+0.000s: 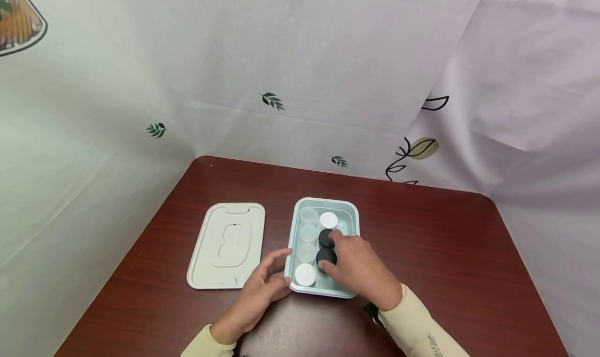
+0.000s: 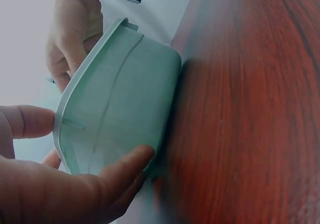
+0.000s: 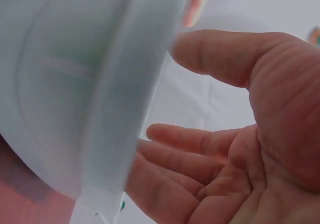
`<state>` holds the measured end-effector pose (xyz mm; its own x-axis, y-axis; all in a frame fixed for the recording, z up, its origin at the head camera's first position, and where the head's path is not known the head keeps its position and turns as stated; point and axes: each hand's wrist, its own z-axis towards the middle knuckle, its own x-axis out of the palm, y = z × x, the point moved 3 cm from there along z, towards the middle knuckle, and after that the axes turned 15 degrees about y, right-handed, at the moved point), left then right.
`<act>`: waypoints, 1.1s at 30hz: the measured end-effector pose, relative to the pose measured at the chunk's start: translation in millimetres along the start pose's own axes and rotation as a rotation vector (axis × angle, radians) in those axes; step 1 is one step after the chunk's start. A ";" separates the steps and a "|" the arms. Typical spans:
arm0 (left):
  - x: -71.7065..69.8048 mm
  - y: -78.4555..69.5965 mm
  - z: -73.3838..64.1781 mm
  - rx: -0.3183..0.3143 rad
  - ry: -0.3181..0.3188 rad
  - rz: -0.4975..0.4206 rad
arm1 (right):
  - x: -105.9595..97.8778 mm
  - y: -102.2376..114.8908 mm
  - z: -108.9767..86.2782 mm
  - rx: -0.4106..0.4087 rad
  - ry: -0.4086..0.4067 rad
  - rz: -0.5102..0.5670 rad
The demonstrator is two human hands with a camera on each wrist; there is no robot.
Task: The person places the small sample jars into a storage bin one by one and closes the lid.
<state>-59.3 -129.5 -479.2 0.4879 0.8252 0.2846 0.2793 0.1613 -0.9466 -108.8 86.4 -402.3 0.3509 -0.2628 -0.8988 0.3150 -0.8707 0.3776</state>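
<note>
A pale green plastic tub point(image 1: 347, 224) stands on the table with two rows of small round containers in it. The left row has several clear cups point(image 1: 307, 253) and a white-lidded jar point(image 1: 305, 275) at the near end. In the right row, a white lid point(image 1: 329, 220) lies beyond two black lids point(image 1: 325, 256). My left hand point(image 1: 257, 293) rests on the tub's left side, its fingers touching the rim and outer wall. My right hand point(image 1: 358, 263) reaches over the right rim, thumb at the near black lid, index finger at the far one. In the right wrist view, the rim hides its fingertips' contact.
A white rectangular lid point(image 1: 229, 245) with a raised centre lies left of the tub. Beneath everything is a dark red wooden table point(image 1: 440, 253). White patterned cloth point(image 1: 300, 128) hangs around its back and sides.
</note>
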 end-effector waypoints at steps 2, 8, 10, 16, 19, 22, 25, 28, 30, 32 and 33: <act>-0.8 -1.6 -0.4 0.005 -0.014 0.015 | -3.7 -0.7 -0.5 -0.001 -0.018 0.023; -5.8 -14.2 -5.3 0.045 -0.132 0.088 | -7.8 1.2 -3.0 -0.071 -0.086 0.108; -8.3 -20.2 -9.0 0.056 -0.180 0.095 | -5.5 2.8 -3.3 -0.087 -0.081 0.189; -22.7 -39.9 -23.8 0.079 -0.290 0.140 | 7.7 16.5 -1.7 -0.217 0.044 0.707; -34.6 -49.6 -31.0 0.094 -0.328 0.137 | 15.4 30.0 0.9 -0.298 0.123 0.927; -49.2 -58.0 -38.4 0.121 -0.379 0.092 | 25.7 47.6 5.5 -0.328 0.143 1.071; -66.4 -63.6 -47.9 0.157 -0.447 0.054 | 39.9 67.8 11.0 -0.337 0.121 1.203; -84.9 -66.5 -59.4 0.176 -0.516 0.039 | 55.3 87.0 15.1 -0.334 0.084 1.293; -97.2 -67.0 -67.2 0.185 -0.555 0.026 | 64.6 98.0 16.7 -0.321 0.057 1.312; -109.3 -66.0 -74.4 0.184 -0.597 0.010 | 73.6 107.3 17.0 -0.300 0.045 1.307; -115.2 -64.7 -77.6 0.177 -0.622 0.002 | 77.8 111.3 17.4 -0.290 0.042 1.299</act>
<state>-69.4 -277.0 -439.0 -0.0970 0.9765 0.1923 0.1121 0.2027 -0.9728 -61.7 -38.2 -434.1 0.5627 -0.8122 0.1538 -0.0937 0.1222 0.9881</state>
